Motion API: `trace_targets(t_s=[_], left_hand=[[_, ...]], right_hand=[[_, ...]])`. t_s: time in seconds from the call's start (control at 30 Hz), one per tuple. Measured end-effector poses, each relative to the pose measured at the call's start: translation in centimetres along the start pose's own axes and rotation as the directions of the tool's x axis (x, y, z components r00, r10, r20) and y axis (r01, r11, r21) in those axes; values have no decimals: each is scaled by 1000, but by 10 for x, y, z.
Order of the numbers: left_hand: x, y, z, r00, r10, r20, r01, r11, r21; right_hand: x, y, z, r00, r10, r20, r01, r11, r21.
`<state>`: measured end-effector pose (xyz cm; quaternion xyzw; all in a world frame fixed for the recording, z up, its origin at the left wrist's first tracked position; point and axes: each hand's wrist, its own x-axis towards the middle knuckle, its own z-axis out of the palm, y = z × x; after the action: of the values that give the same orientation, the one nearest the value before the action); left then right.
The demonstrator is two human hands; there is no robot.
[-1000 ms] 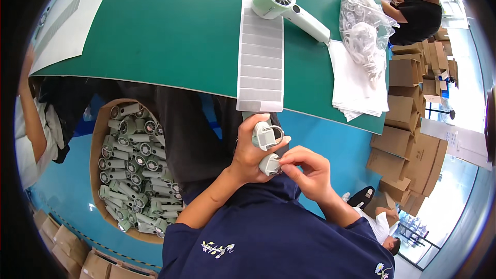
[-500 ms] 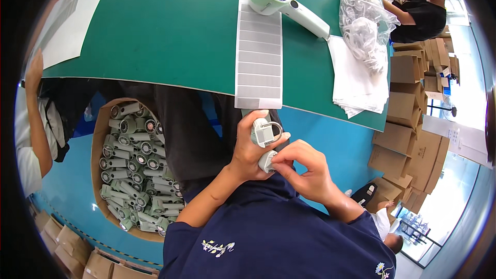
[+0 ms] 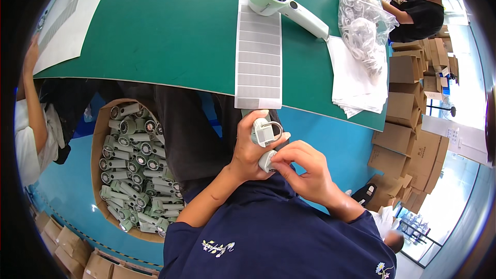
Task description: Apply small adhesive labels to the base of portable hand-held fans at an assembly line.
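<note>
My left hand [image 3: 245, 151] is wrapped round a pale handheld fan [image 3: 265, 133], seen end-on below the table's edge. A thin grey loop [image 3: 279, 130] curves out from its end. Just under it, a second pale rounded end [image 3: 266, 160] pokes out by the left palm; whether it belongs to another fan is hidden. My right hand [image 3: 305, 168] pinches at that lower end with thumb and index finger. On the table, a white and pale green handheld fan [image 3: 305, 19] lies with its round head across a strip of grey labels [image 3: 259, 62].
The green table [image 3: 165, 26] fills the top. At its right lie a clear bag of white cords [image 3: 361, 26] and white sheets [image 3: 356, 85]. A carton [image 3: 97, 144] full of fans stands below left. Cardboard boxes [image 3: 403, 108] are stacked at right. Other people work on both sides.
My hands and the pieces in them have hardly moved. At the far left, the co-worker's arm has shifted outward, and a fan now shows near that hand.
</note>
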<state>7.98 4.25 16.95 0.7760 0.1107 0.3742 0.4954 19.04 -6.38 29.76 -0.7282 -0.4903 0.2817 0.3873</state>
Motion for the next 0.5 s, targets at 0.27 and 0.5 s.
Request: trace_targets(t_s=[0.27,0.5], left_hand=[[-2,3,3,997,-68,-21,66,995,-73],[-1,4,2,997,-73,-16,72,995,-70]], right_hand=[[1,-3,-2,999,18,30,-18,1000,-20],[1,-3,-2,997,60,38,-60,998,-4]])
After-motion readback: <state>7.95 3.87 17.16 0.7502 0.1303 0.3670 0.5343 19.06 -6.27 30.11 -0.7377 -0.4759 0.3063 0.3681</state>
